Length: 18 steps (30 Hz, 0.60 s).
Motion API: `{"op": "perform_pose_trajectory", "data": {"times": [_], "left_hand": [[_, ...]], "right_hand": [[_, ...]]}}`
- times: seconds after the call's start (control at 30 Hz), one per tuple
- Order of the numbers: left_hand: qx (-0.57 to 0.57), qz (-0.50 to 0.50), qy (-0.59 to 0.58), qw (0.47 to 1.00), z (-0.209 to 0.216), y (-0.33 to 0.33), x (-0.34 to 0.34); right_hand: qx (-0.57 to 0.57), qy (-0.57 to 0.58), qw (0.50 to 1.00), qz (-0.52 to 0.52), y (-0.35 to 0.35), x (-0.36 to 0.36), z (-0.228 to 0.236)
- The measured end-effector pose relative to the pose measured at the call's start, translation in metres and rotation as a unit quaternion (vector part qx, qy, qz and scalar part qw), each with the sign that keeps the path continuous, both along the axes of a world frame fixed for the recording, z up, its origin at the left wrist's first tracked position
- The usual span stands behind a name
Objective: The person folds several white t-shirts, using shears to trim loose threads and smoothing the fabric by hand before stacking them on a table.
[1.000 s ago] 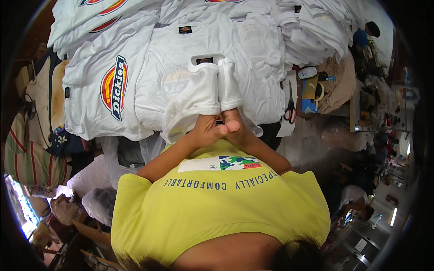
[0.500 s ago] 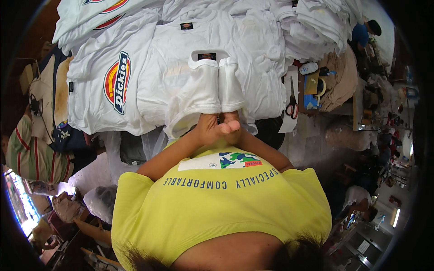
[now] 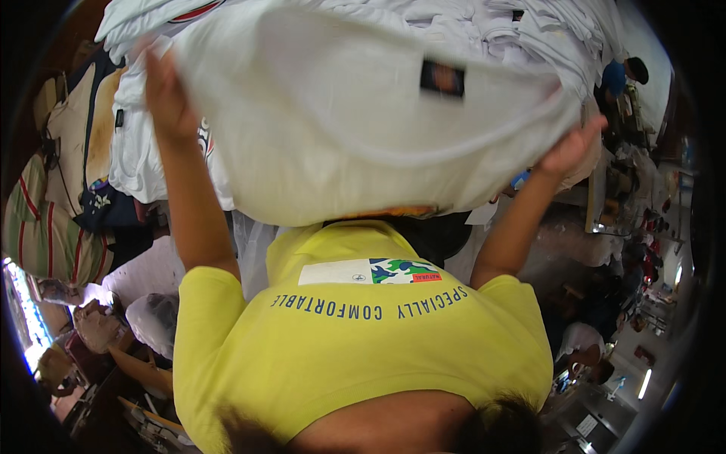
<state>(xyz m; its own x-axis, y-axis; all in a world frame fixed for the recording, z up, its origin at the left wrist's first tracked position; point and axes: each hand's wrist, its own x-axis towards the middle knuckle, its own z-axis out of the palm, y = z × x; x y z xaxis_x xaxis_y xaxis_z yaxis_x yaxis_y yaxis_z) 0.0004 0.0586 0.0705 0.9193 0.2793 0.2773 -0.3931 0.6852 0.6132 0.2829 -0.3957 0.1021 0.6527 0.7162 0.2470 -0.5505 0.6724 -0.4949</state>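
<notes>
A white T-shirt (image 3: 318, 151) hangs spread in the air between my hands, blurred by motion. Its wide neckline faces up, with a dark neck label (image 3: 442, 78) inside, and a bit of orange print shows at its lower edge. My left hand (image 3: 168, 94), smeared and raised, grips the shirt's left side; cloth hides some of its fingers. On the far side, my right hand (image 3: 572, 149) holds the right side, fingertips pointing outward. Beneath and behind the shirt lie more white T-shirts (image 3: 136, 155), mostly covered by it.
Heaped white shirts (image 3: 560, 34) fill the back of the table. To the left are a striped cloth (image 3: 57, 234) and a dark bag-like item (image 3: 113, 219). Plastic-wrapped bundles (image 3: 151, 321) sit lower left. A person in blue (image 3: 614, 78) is at the far right, another person (image 3: 582, 348) lower right.
My hands, close together at the chest inside the bunched shirt before, have moved far apart and up. The shirt has opened out wide and now covers the scissors and much of the table.
</notes>
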Motion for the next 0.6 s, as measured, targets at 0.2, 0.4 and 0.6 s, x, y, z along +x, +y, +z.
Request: {"op": "perform_pose_trajectory", "data": {"times": [0.2,0.4,0.6], "left_hand": [[0.226,-0.158,0.297,0.914,-0.105,0.077,0.12],[0.314,0.258,0.415,0.814,-0.1,-0.016,-0.02],[0.44,0.321,0.435,0.717,-0.108,-0.105,-0.118]], "right_hand": [[-0.438,-0.017,0.894,-0.096,0.099,0.087,-0.066],[-0.772,-0.308,0.532,-0.162,0.088,0.07,-0.063],[-0.512,-0.368,0.765,-0.127,0.199,0.019,-0.064]]}}
